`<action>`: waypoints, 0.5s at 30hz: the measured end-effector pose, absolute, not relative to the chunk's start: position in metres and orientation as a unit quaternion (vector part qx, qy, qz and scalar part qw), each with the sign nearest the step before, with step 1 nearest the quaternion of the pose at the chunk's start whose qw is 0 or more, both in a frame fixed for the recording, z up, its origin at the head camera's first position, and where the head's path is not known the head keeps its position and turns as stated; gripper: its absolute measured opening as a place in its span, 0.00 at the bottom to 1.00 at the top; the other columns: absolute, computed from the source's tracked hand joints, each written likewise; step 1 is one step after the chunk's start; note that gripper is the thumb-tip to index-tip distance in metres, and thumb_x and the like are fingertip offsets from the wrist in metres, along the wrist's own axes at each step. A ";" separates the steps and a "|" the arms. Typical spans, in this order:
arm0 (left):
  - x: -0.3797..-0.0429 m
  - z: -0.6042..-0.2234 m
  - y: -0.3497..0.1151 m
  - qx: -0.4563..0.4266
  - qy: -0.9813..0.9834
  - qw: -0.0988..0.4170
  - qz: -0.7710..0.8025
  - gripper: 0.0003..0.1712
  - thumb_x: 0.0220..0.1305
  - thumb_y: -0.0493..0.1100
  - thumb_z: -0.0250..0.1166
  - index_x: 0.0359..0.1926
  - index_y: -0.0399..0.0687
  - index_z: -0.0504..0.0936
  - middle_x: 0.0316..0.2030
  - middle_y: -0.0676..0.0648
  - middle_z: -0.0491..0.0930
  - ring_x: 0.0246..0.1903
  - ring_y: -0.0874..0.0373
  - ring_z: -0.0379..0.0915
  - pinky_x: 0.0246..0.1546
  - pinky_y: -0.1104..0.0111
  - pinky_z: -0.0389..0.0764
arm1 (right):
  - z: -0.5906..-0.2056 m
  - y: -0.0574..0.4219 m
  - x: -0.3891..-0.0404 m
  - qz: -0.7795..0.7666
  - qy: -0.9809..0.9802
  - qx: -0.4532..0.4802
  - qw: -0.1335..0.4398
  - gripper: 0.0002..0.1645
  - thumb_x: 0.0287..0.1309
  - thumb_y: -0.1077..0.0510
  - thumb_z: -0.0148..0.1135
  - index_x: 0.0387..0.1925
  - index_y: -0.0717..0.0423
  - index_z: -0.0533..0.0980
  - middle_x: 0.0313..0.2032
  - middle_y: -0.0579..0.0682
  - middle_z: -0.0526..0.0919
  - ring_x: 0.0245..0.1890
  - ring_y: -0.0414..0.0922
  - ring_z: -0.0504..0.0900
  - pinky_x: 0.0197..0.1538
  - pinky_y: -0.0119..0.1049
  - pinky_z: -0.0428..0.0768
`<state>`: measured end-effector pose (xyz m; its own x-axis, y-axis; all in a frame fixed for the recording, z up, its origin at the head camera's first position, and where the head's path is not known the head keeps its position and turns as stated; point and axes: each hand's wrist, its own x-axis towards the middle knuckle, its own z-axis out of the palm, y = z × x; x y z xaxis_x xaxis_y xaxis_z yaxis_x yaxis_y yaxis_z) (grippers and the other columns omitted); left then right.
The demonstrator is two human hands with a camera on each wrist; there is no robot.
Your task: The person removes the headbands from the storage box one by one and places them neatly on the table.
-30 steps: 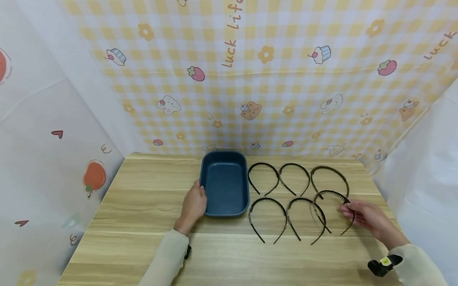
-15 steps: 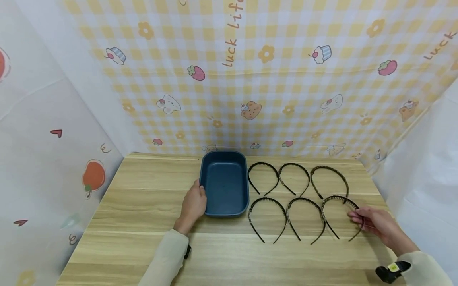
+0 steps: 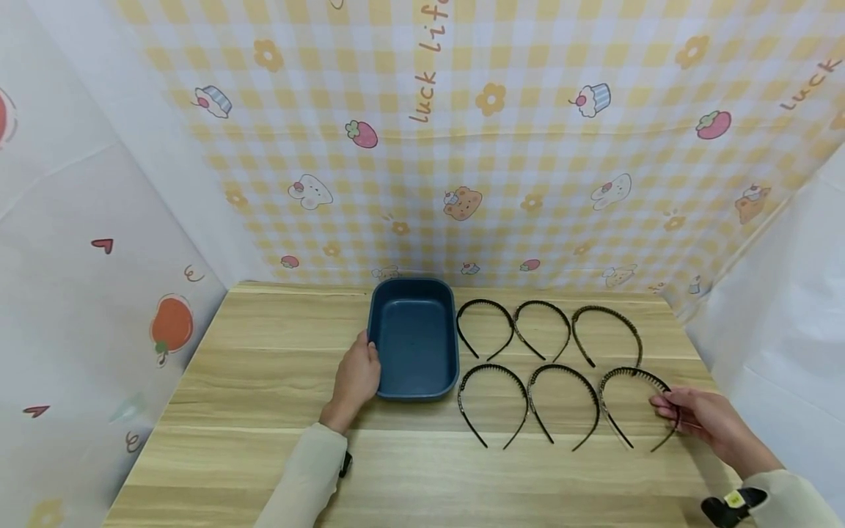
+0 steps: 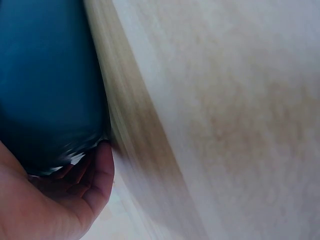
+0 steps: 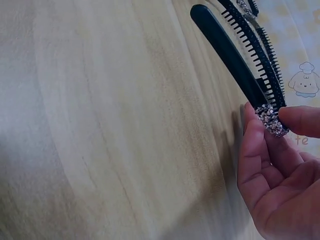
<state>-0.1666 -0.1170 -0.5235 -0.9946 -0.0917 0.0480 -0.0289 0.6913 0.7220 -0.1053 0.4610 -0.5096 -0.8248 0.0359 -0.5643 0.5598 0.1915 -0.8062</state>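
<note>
My left hand [image 3: 356, 378] grips the left wall of a dark blue rectangular tray [image 3: 414, 341]; in the left wrist view, its fingers curl at the tray's lower edge. On the right, my right hand [image 3: 706, 419] pinches the right side of a black toothed headband [image 3: 630, 371] between thumb and fingers. Its glittery stone-covered section [image 5: 270, 120] sits at the fingertips in the right wrist view, above the wood. This headband is at the right end of the front row, beside another black headband [image 3: 561, 367]. Nothing is in the tray.
Another headband [image 3: 495, 367] lies nearer the tray. Behind is a back row: two dark headbands [image 3: 485, 301] and a brownish one [image 3: 607, 311]. The wooden table [image 3: 264, 367] meets a yellow checked cloth [image 3: 396, 183] at the back and white cloth at both sides.
My right hand has moved right and toward me with the pinched headband, from overlapping its neighbours to the end of the front row. The left hand and tray have stayed put.
</note>
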 end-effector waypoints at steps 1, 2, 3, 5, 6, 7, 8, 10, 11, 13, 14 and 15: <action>-0.167 -0.524 -0.117 0.033 -0.919 0.041 -0.391 0.19 0.77 0.39 0.45 0.59 0.33 0.71 0.49 0.31 0.81 0.48 0.36 0.80 0.44 0.44 0.77 | -0.510 0.461 -0.105 -0.602 0.742 0.204 0.216 0.09 0.72 0.55 0.53 0.38 0.43 0.79 0.35 0.36 0.89 0.35 0.33 0.86 0.37 0.31 0.81; -0.167 -0.524 -0.117 0.033 -0.919 0.041 -0.391 0.19 0.77 0.39 0.45 0.59 0.33 0.71 0.49 0.31 0.81 0.48 0.36 0.79 0.44 0.44 0.77 | -0.510 0.462 -0.105 -0.602 0.741 0.201 0.218 0.08 0.72 0.55 0.53 0.39 0.42 0.79 0.35 0.36 0.89 0.36 0.33 0.86 0.38 0.31 0.81; -0.167 -0.523 -0.117 0.034 -0.919 0.041 -0.391 0.19 0.77 0.39 0.45 0.59 0.32 0.71 0.49 0.31 0.81 0.48 0.36 0.79 0.44 0.44 0.77 | -0.511 0.462 -0.105 -0.601 0.742 0.204 0.217 0.07 0.72 0.55 0.54 0.39 0.42 0.78 0.35 0.36 0.89 0.36 0.33 0.86 0.39 0.31 0.81; -0.167 -0.523 -0.117 0.034 -0.919 0.040 -0.390 0.19 0.77 0.39 0.45 0.59 0.32 0.71 0.49 0.31 0.81 0.48 0.36 0.79 0.44 0.44 0.77 | -0.511 0.462 -0.104 -0.601 0.741 0.205 0.219 0.07 0.72 0.55 0.54 0.39 0.41 0.78 0.35 0.36 0.89 0.36 0.33 0.86 0.39 0.31 0.81; -0.167 -0.523 -0.117 0.034 -0.919 0.040 -0.390 0.19 0.77 0.39 0.45 0.59 0.32 0.71 0.49 0.30 0.81 0.48 0.36 0.79 0.44 0.44 0.77 | -0.511 0.463 -0.104 -0.600 0.742 0.202 0.221 0.08 0.72 0.55 0.54 0.39 0.40 0.79 0.35 0.36 0.89 0.36 0.33 0.86 0.39 0.31 0.81; -0.167 -0.523 -0.117 0.035 -0.919 0.039 -0.391 0.19 0.77 0.39 0.45 0.59 0.32 0.72 0.48 0.30 0.81 0.47 0.36 0.80 0.44 0.44 0.77 | -0.511 0.462 -0.103 -0.599 0.742 0.202 0.221 0.08 0.72 0.55 0.54 0.39 0.40 0.79 0.35 0.36 0.89 0.36 0.33 0.86 0.40 0.31 0.81; -0.167 -0.523 -0.117 0.035 -0.919 0.038 -0.391 0.18 0.77 0.39 0.45 0.58 0.32 0.72 0.48 0.31 0.81 0.47 0.36 0.80 0.44 0.44 0.77 | -0.511 0.462 -0.103 -0.599 0.743 0.202 0.221 0.09 0.72 0.55 0.54 0.39 0.41 0.80 0.35 0.36 0.89 0.36 0.33 0.86 0.40 0.31 0.82; -0.167 -0.523 -0.117 0.036 -0.919 0.038 -0.391 0.18 0.77 0.39 0.45 0.58 0.32 0.72 0.48 0.31 0.81 0.47 0.36 0.80 0.44 0.44 0.77 | -0.510 0.462 -0.103 -0.597 0.745 0.200 0.221 0.10 0.72 0.55 0.53 0.39 0.42 0.81 0.35 0.36 0.89 0.36 0.32 0.85 0.40 0.31 0.82; -0.167 -0.523 -0.117 0.036 -0.919 0.037 -0.392 0.18 0.77 0.39 0.45 0.58 0.32 0.72 0.48 0.31 0.81 0.47 0.36 0.80 0.44 0.44 0.77 | -0.510 0.462 -0.102 -0.595 0.747 0.199 0.220 0.11 0.73 0.55 0.53 0.39 0.43 0.82 0.35 0.36 0.89 0.36 0.32 0.85 0.40 0.31 0.82; -0.167 -0.523 -0.117 0.036 -0.919 0.037 -0.391 0.18 0.77 0.39 0.45 0.58 0.32 0.72 0.48 0.31 0.81 0.47 0.36 0.80 0.44 0.44 0.77 | -0.509 0.461 -0.102 -0.592 0.750 0.202 0.216 0.11 0.73 0.55 0.53 0.38 0.43 0.82 0.34 0.36 0.88 0.35 0.32 0.85 0.40 0.31 0.82; -0.167 -0.523 -0.117 0.036 -0.919 0.037 -0.391 0.18 0.77 0.40 0.45 0.58 0.32 0.72 0.48 0.31 0.81 0.47 0.36 0.80 0.44 0.44 0.77 | -0.509 0.461 -0.102 -0.591 0.750 0.204 0.215 0.11 0.73 0.55 0.53 0.37 0.42 0.82 0.34 0.35 0.88 0.35 0.32 0.85 0.39 0.31 0.82; -0.168 -0.523 -0.117 0.036 -0.919 0.037 -0.390 0.18 0.77 0.40 0.45 0.58 0.32 0.72 0.48 0.31 0.81 0.47 0.36 0.80 0.44 0.44 0.77 | -0.509 0.461 -0.102 -0.590 0.751 0.203 0.215 0.12 0.73 0.55 0.53 0.37 0.43 0.82 0.33 0.35 0.88 0.35 0.32 0.85 0.39 0.31 0.82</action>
